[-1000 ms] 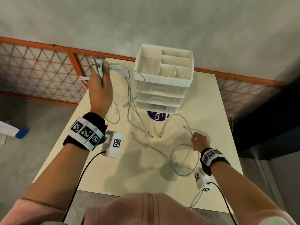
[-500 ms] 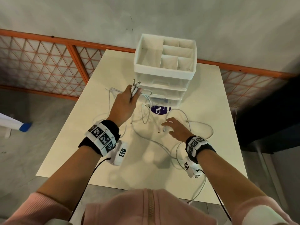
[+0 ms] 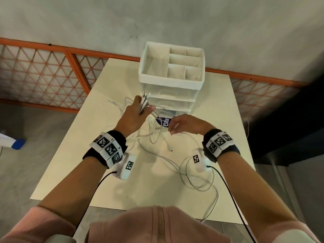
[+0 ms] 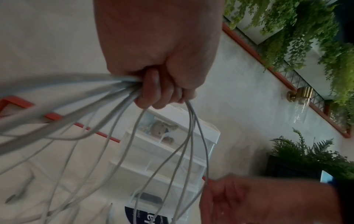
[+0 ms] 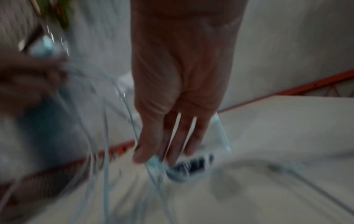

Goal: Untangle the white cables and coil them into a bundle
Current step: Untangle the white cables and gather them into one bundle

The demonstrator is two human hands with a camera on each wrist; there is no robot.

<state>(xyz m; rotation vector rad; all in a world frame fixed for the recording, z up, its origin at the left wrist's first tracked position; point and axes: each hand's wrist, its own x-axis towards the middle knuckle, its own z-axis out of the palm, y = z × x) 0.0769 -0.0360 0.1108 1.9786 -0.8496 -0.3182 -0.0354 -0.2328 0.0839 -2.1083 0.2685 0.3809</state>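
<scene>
Several thin white cables lie tangled across the cream table, with loops trailing to the front right edge. My left hand grips a bunch of them in a fist, plug ends sticking up past the fingers. In the left wrist view the strands fan down from that fist. My right hand hovers to the right over the tangle, fingers loosely extended and holding nothing; the right wrist view is blurred, and cables hang beside the straight fingers.
A white drawer organiser with an open compartment top stands at the table's back, just beyond both hands. A dark blue round label lies at its foot. An orange lattice railing runs behind the table.
My left hand has come down from high at the back left to the table's middle with the cable ends. The right hand let go of a loop at the right and moved in toward the left hand.
</scene>
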